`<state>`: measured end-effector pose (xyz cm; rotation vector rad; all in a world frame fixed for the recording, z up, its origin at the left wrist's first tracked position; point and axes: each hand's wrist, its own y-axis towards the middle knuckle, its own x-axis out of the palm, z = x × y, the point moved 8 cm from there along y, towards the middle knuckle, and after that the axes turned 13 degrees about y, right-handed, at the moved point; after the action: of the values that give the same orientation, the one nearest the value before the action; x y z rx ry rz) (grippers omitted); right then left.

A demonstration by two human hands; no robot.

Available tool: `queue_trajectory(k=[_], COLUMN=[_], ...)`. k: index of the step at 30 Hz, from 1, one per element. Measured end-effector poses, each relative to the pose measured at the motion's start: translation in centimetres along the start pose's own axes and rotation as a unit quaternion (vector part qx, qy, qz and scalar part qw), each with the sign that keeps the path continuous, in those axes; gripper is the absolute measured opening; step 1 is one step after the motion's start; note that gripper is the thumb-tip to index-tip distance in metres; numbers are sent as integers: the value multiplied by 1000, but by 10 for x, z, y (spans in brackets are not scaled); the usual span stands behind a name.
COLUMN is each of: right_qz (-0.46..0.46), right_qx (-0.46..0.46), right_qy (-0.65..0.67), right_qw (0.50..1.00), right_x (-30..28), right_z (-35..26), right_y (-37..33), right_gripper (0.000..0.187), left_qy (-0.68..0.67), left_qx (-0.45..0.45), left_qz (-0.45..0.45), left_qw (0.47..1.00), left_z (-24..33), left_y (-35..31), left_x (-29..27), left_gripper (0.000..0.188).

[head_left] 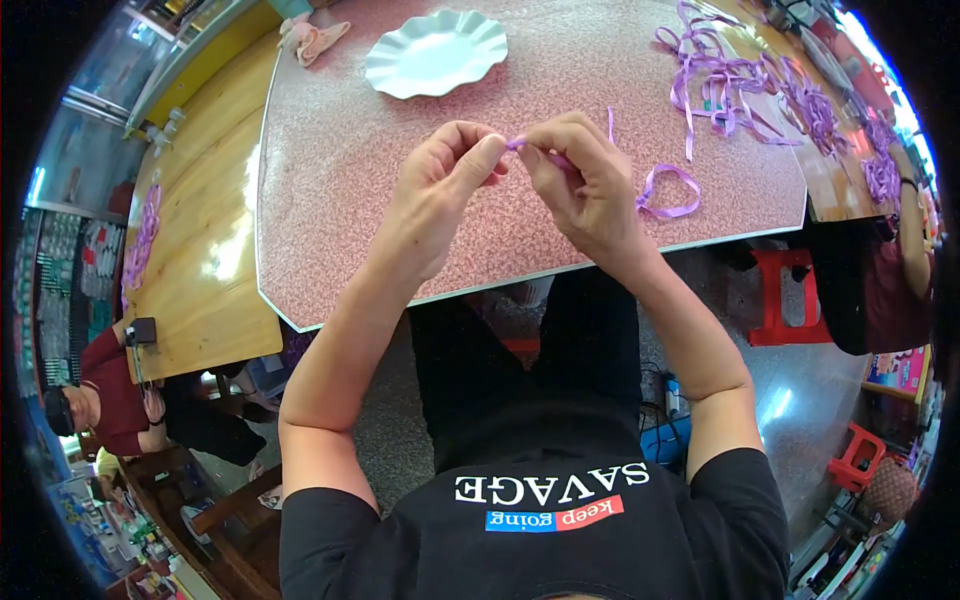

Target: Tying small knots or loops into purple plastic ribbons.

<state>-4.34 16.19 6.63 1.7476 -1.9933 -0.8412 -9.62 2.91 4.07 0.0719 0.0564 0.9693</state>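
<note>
Nearest is a black shirt (540, 555); beyond it the left hand (440, 185) and right hand (590, 180) share a narrow grip — fingertips pinching a lilac ribbon (515, 144) above the speckled pink bench (340, 170). It looks light, limp, perhaps slippery, best pinched close between thumb and forefinger. A ribbon loop (680, 211) lies right, a white scalloped dish (437, 55) far; a red stool (768, 300) stands right.
</note>
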Motion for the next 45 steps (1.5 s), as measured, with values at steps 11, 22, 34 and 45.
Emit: queue_trajectory(k=[11,22,34,45], right_qz=[-43,12,83,121], right_qx=[-166,-81,221,332], right_qy=[-154,-117,196,375], right_qw=[973,990,952,857], right_x=[-2,-1,4,8], right_z=[-24,-20,24,39], right_y=[2,4,-12,-21], right_gripper=[18,7,14,13], left_qy=[-47,144,456,577], left_qx=[-25,32,341,439], left_qz=[-14,35,212,243], left_qw=[998,988,794,645], left_z=[-2,-2,40,56], left_y=[-3,-1,-15,-27], left_x=[6,5,6,22], left_gripper=[18,20,21,18])
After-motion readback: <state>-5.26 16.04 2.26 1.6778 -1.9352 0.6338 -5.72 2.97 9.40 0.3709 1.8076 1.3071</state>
